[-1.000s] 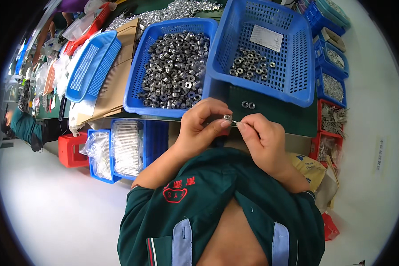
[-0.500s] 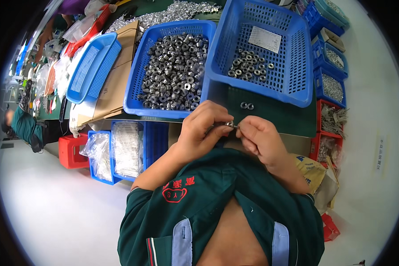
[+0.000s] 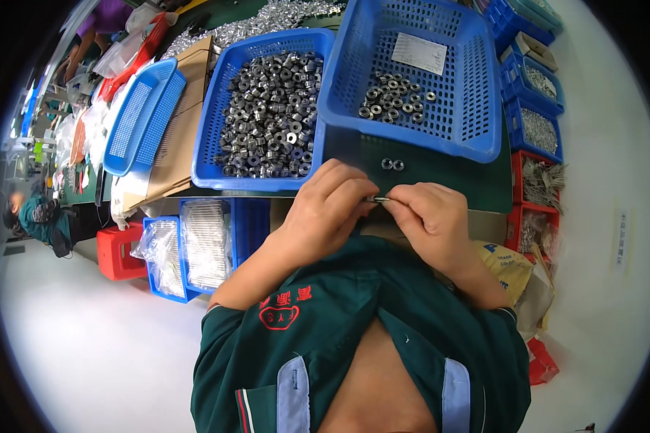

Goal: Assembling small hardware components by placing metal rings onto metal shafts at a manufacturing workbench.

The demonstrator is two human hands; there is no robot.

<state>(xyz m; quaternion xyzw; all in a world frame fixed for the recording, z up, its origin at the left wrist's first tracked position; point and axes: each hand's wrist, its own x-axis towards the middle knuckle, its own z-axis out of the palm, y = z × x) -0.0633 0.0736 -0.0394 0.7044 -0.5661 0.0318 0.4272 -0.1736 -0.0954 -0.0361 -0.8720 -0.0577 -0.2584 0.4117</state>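
Note:
In front of my chest, my left hand [image 3: 331,202] is closed in a pinch on a small metal ring, now mostly hidden by the fingers. My right hand [image 3: 432,216] pinches a thin metal piece [image 3: 379,200] that reaches across to the left fingertips; its full shape is covered. Just beyond the hands, two loose metal rings [image 3: 392,165] lie side by side on the green table [image 3: 440,177]. A blue basket [image 3: 197,162] heaped with dark and shiny metal rings stands at the left. To its right, a second blue basket [image 3: 484,148] holds fewer rings and a paper slip [image 3: 419,53].
An emptier light-blue basket [image 3: 115,166] leans on cardboard [image 3: 184,94] at the left. Blue and red bins [image 3: 534,180] of metal parts line the right side. Wrapped parts [image 3: 206,242] and a red stool [image 3: 115,252] are below left. Another person [image 3: 43,216] is at far left.
My right hand has turned, its fingers now lying flatter toward the left hand. The left fingers have closed further over the ring. The view has shifted slightly.

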